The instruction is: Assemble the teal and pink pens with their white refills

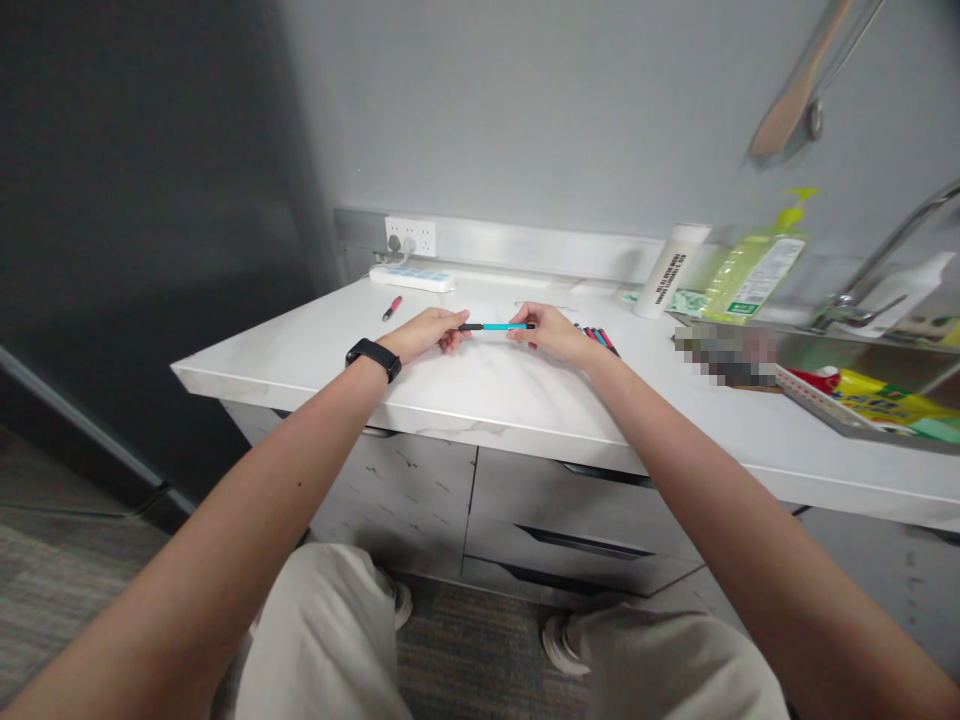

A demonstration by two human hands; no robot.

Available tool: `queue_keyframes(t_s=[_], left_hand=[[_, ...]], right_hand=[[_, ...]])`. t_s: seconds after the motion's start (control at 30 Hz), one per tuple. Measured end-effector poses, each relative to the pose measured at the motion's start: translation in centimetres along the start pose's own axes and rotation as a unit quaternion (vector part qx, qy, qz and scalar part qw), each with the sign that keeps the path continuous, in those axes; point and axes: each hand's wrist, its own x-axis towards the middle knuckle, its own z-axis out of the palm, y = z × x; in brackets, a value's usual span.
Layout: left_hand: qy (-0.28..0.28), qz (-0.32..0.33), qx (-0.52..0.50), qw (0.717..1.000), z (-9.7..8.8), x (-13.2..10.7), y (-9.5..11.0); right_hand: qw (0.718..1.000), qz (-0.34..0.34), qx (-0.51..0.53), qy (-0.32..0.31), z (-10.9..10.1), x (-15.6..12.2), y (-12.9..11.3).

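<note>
Well, the fingertips of the left hand (424, 335) and the right hand (549, 333) pinch opposite ends of a slim blue pen (495, 326), so it spans the small gap between the hands, level above the counter. Both its ends are black, and no writing on the barrel can be read. Just beyond the right hand lie several coloured markers (597, 339), while a pink pen (391, 308) lies farther out past the left hand. A black watch (373, 358) circles the left wrist. The white marble-look counter (495, 395) runs back to a power strip (411, 280) below a wall socket (409, 235). Off to the right stand a white bottle (671, 270) and a green pump bottle (754, 270), their print too small to read, near a steel sink (825, 350) and its faucet (862, 285).
</note>
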Motion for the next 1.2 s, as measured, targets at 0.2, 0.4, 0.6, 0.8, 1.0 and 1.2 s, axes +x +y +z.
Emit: queue_keyframes(t_s=[0.2, 0.4, 0.6, 0.8, 1.0, 1.2], left_hand=[[-0.024, 0.024, 0.009, 0.999, 0.1, -0.5, 0.4], [-0.034, 0.011, 0.018, 0.999, -0.2, 0.2, 0.0], [-0.026, 0.004, 0.003, 1.000, -0.6, 0.7, -0.2], [-0.014, -0.012, 0.006, 1.000, -0.2, 0.1, 0.5], [-0.033, 0.025, 0.024, 0.999, -0.1, 0.2, 0.1], [0.012, 0.010, 0.018, 1.000, 0.2, -0.3, 0.4]], right_hand=[[1.000, 0.001, 0.015, 0.012, 0.1, 0.1, 0.1], [0.999, 0.000, 0.033, 0.001, 0.2, 0.2, 0.6], [0.998, -0.012, 0.053, -0.009, 0.5, 0.3, 0.6], [0.998, -0.031, 0.046, 0.002, 0.4, 0.5, 0.6], [0.999, -0.024, 0.021, 0.006, 0.0, 0.3, 0.6], [1.000, -0.015, 0.011, 0.016, -0.4, 0.2, 0.6]])
